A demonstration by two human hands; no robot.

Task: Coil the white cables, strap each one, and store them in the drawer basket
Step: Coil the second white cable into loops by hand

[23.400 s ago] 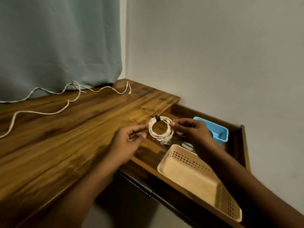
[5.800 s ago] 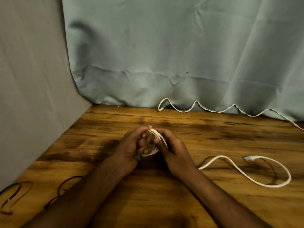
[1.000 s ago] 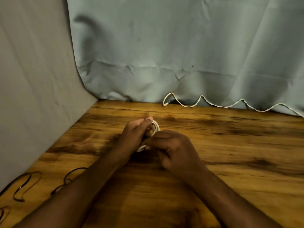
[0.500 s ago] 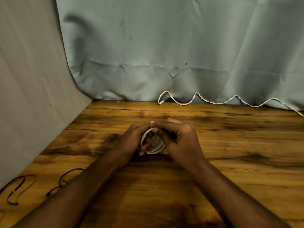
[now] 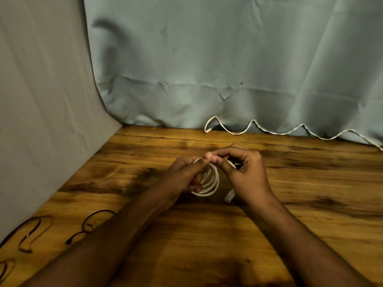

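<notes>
A white cable wound into a small coil (image 5: 211, 181) is held upright just above the wooden desk (image 5: 310, 193). My left hand (image 5: 186, 175) grips the coil's left side, fingers curled round its loops. My right hand (image 5: 242, 172) pinches the top of the coil against my left fingertips, and the cable's white plug end (image 5: 229, 196) hangs below my right palm. A second white cable (image 5: 269, 131) lies loose in waves along the back edge of the desk, under the curtain. The drawer and basket are out of view.
Several dark thin straps (image 5: 91, 224) lie on the desk at the front left, near the grey wall (image 5: 41, 121). A pale blue-grey curtain (image 5: 228, 59) hangs behind the desk.
The long loose tail that lay on the desk has been wound into the coil. In the last second my right hand lifted off the coil's front and now pinches its top.
</notes>
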